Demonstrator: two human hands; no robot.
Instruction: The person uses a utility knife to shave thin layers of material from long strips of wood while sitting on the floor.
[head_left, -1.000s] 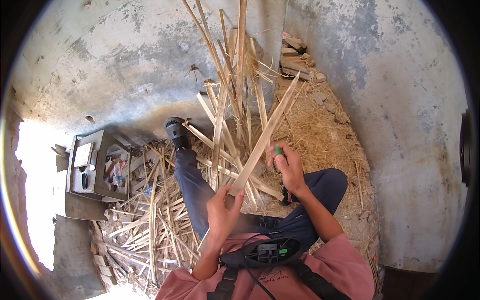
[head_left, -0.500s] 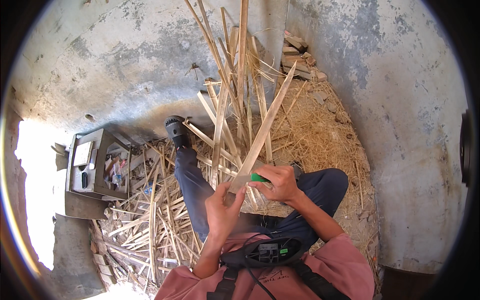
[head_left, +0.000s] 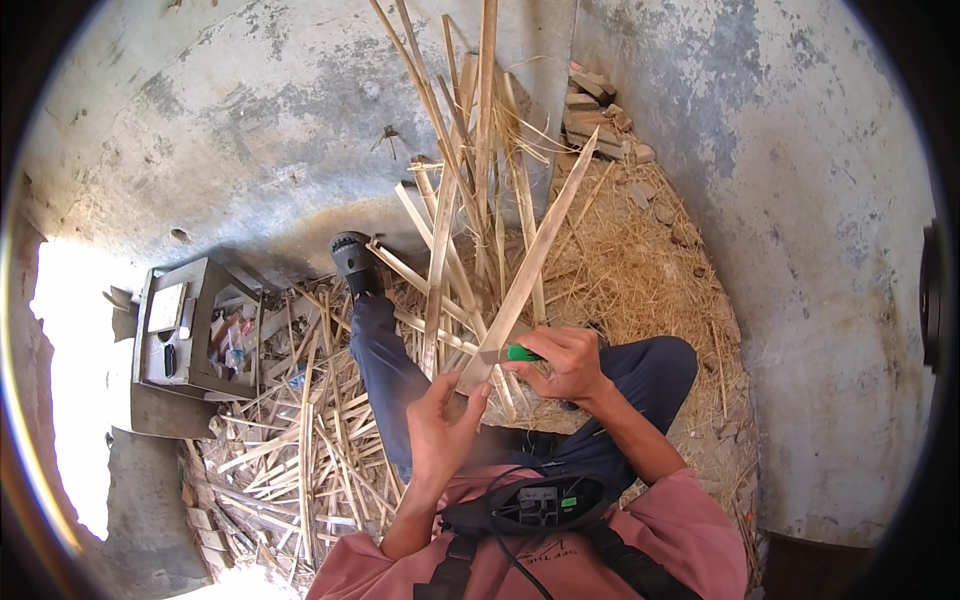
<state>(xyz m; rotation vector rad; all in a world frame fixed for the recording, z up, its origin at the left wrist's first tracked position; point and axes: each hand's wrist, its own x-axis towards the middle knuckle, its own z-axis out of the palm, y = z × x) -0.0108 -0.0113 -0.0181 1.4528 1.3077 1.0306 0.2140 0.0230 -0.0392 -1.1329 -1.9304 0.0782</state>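
Observation:
A long, pale split bamboo strip (head_left: 545,240) slants up and away from my lap, its far end tapering to a point. My left hand (head_left: 438,430) has the near end of this strip between thumb and fingers. In my right hand (head_left: 568,362) is a knife with a green handle (head_left: 519,353), the fingers wrapped round it. Its short grey blade lies across the strip close to the near end, just above my left fingertips. Part of the handle is hidden in my right palm.
Several bamboo strips (head_left: 485,130) lean on the wall ahead. Split pieces (head_left: 310,440) litter the floor to the left, below a wooden cabinet (head_left: 205,325). Straw-like shavings (head_left: 640,270) cover the ground at right, near stacked bricks (head_left: 590,110). My legs spread around the work.
The strip's pointed end has swung slightly right. My right hand and the knife have shifted a little to the right, and my left hand has moved slightly lower, its thumb and fingers a bit wider.

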